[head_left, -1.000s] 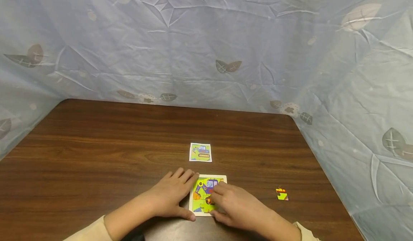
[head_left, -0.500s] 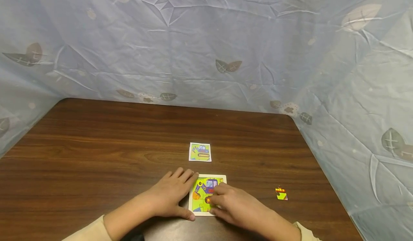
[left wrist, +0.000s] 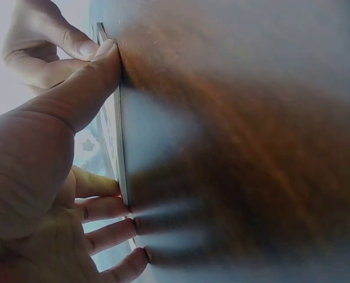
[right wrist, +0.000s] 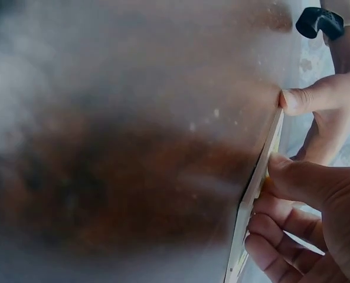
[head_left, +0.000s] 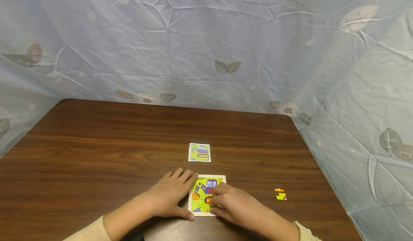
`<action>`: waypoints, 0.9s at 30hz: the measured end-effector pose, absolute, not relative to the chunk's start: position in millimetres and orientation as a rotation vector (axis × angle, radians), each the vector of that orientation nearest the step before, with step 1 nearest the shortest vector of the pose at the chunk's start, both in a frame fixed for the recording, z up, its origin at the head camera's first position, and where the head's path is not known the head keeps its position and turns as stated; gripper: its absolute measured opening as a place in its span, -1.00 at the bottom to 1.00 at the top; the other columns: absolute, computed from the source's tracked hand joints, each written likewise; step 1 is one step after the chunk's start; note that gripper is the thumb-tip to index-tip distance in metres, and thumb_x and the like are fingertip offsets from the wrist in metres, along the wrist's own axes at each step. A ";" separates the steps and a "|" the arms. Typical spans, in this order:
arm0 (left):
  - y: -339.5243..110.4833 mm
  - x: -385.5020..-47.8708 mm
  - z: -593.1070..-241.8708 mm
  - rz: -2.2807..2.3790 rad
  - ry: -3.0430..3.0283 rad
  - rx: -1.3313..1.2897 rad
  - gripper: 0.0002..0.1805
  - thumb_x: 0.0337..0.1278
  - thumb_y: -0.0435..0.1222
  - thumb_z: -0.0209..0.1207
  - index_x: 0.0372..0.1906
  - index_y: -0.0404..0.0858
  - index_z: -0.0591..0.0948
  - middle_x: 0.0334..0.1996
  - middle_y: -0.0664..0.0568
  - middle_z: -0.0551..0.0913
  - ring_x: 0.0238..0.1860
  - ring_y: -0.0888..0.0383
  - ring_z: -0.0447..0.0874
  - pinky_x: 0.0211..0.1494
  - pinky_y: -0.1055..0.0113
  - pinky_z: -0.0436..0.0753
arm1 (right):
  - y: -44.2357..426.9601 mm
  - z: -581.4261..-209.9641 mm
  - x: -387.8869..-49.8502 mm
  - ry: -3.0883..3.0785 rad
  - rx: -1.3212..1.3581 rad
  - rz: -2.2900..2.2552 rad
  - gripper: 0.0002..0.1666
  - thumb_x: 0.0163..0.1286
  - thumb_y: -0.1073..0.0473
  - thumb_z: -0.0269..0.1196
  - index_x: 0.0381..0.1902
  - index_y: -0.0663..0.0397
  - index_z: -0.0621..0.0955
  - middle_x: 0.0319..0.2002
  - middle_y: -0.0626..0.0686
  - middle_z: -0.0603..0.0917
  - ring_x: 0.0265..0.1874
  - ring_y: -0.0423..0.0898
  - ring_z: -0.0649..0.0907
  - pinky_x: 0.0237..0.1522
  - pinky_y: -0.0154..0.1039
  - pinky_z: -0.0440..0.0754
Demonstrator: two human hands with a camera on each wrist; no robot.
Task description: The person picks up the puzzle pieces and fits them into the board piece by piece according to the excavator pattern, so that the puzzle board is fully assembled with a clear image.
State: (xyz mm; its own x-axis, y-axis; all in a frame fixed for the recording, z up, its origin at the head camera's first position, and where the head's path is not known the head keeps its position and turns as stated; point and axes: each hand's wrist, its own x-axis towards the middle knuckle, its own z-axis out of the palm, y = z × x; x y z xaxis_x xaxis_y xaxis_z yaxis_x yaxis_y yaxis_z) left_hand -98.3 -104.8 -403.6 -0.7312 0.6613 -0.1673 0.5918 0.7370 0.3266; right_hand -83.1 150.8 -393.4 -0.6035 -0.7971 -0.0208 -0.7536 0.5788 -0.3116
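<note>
A small square jigsaw puzzle with a pale frame [head_left: 209, 176] lies near the table's front, its picture a purple excavator on green. My left hand [head_left: 169, 195] rests along its left side, fingers spread and fairly straight, thumb at the near left corner. Over the right part of the puzzle, my right hand [head_left: 237, 202] has curled fingers that pinch a puzzle piece [right wrist: 265, 184], of which only a yellow-orange sliver shows in the right wrist view. The right hand covers the puzzle's lower right. Off to the right lies one loose puzzle piece [head_left: 281, 194], red, yellow and green.
Beyond the puzzle lies a picture card [head_left: 199, 152] with the same excavator. The brown wooden table [head_left: 113, 137] is bordered at the back and sides by a hanging pale blue cloth [head_left: 193, 36] with leaf prints. A black device [right wrist: 320, 23] sits at the left wrist.
The right fingers shift very slightly over the puzzle. The left hand, card and loose piece stay put on the table; the view drifts a little.
</note>
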 end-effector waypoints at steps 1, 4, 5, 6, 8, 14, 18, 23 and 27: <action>-104.8 -98.2 -403.7 0.366 2.665 0.981 0.24 -0.05 0.41 0.37 0.60 -0.28 0.28 0.47 -0.10 0.42 0.40 -0.07 0.39 0.41 -0.22 0.51 | 150.6 -393.3 -82.3 2.658 -1.324 -0.391 -0.89 0.47 0.08 0.36 -0.18 -0.11 0.81 -0.15 -0.19 0.71 -0.14 -0.36 0.59 -0.08 -0.50 0.65; -104.8 -98.0 -403.8 0.375 2.658 0.969 0.24 -0.04 0.41 0.37 0.60 -0.28 0.28 0.48 -0.11 0.41 0.42 -0.08 0.38 0.42 -0.22 0.50 | 150.5 -392.5 -80.1 2.687 -1.385 -0.317 -0.88 0.48 0.07 0.35 -0.16 -0.12 0.81 -0.14 -0.18 0.71 -0.15 -0.34 0.59 -0.09 -0.48 0.65; -104.7 -98.0 -403.8 0.377 2.656 0.967 0.24 -0.04 0.41 0.37 0.60 -0.28 0.28 0.48 -0.11 0.41 0.42 -0.08 0.38 0.43 -0.22 0.50 | 151.1 -392.2 -79.4 2.693 -1.406 -0.294 -0.88 0.49 0.07 0.35 -0.15 -0.13 0.81 -0.13 -0.17 0.71 -0.14 -0.33 0.59 -0.08 -0.47 0.66; -104.7 -97.9 -403.8 0.381 2.654 0.966 0.24 -0.04 0.40 0.37 0.60 -0.28 0.27 0.48 -0.11 0.41 0.42 -0.08 0.38 0.43 -0.22 0.50 | 151.8 -391.8 -78.9 2.696 -1.426 -0.276 -0.87 0.50 0.06 0.34 -0.14 -0.13 0.81 -0.11 -0.17 0.71 -0.13 -0.32 0.59 -0.08 -0.47 0.66; -104.5 -98.0 -403.8 0.383 2.653 0.964 0.24 -0.04 0.40 0.37 0.60 -0.27 0.28 0.48 -0.11 0.41 0.42 -0.08 0.38 0.43 -0.23 0.49 | 153.7 -391.6 -78.5 2.694 -1.459 -0.252 -0.86 0.51 0.06 0.33 -0.12 -0.15 0.81 -0.11 -0.17 0.69 -0.16 -0.34 0.57 -0.12 -0.49 0.64; -104.5 -98.5 -403.6 0.382 2.657 0.965 0.25 -0.06 0.41 0.38 0.60 -0.27 0.28 0.46 -0.10 0.42 0.41 -0.08 0.38 0.42 -0.25 0.50 | 160.7 -393.9 -82.5 2.650 -1.482 -0.363 -0.83 0.56 0.04 0.27 -0.12 -0.15 0.80 -0.25 -0.22 0.57 -0.29 -0.42 0.40 -0.27 -0.62 0.45; -104.3 -98.4 -403.4 0.383 2.651 0.961 0.25 -0.05 0.41 0.38 0.60 -0.28 0.27 0.47 -0.11 0.42 0.41 -0.08 0.39 0.42 -0.29 0.50 | 168.1 -396.2 -86.9 2.596 -1.479 -0.478 -0.74 0.62 0.01 0.19 -0.04 -0.11 0.80 -0.22 -0.23 0.60 -0.27 -0.43 0.42 -0.24 -0.62 0.47; -104.2 -97.8 -402.8 0.366 2.657 0.962 0.25 -0.05 0.41 0.37 0.61 -0.28 0.27 0.48 -0.12 0.42 0.42 -0.08 0.39 0.42 -0.29 0.50 | 190.4 -396.8 -87.1 2.613 -1.398 -0.594 -0.67 0.61 -0.03 0.19 0.14 -0.11 0.75 -0.01 -0.22 0.68 -0.06 -0.37 0.59 -0.03 -0.46 0.66; -104.0 -97.6 -402.1 0.362 2.665 0.966 0.26 -0.06 0.41 0.38 0.61 -0.28 0.26 0.47 -0.13 0.42 0.41 -0.08 0.39 0.43 -0.28 0.50 | 220.6 -391.3 -87.3 2.710 -1.266 -0.637 -0.67 0.57 -0.05 0.25 0.13 -0.08 0.73 0.02 -0.21 0.70 0.00 -0.31 0.66 0.00 -0.34 0.74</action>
